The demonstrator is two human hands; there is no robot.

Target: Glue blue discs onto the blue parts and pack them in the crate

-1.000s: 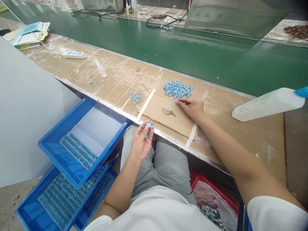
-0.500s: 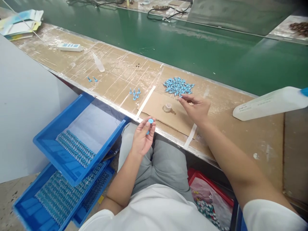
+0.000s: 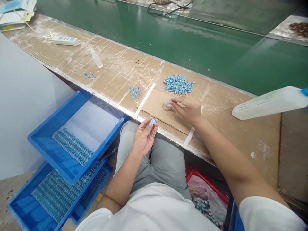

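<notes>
My left hand (image 3: 144, 136) is closed on a small blue part with a round flat disc (image 3: 153, 121), held at the table's front edge with the disc facing up. The fingers of my right hand (image 3: 187, 108) pinch a tiny blue piece (image 3: 171, 100) right at a small clear cup (image 3: 166, 106). Whether the piece touches the cup I cannot tell. The cup stands on a flat piece of cardboard (image 3: 158, 96). Behind it lies a heap of small blue pieces (image 3: 179, 84). Several blue disc-based parts (image 3: 133, 90) stand upright to the left of the white tape.
Two more blue parts (image 3: 89, 75) and a clear dropper bottle (image 3: 96, 58) lie farther left. A large white bottle (image 3: 267, 103) leans at the right. Blue trays (image 3: 36, 139) with rows of small parts are stacked at lower left; a red bin (image 3: 209, 179) stands below the table.
My right hand has moved left and toward me, from the edge of the blue heap to the clear cup, with a small blue piece. My left hand has barely moved.
</notes>
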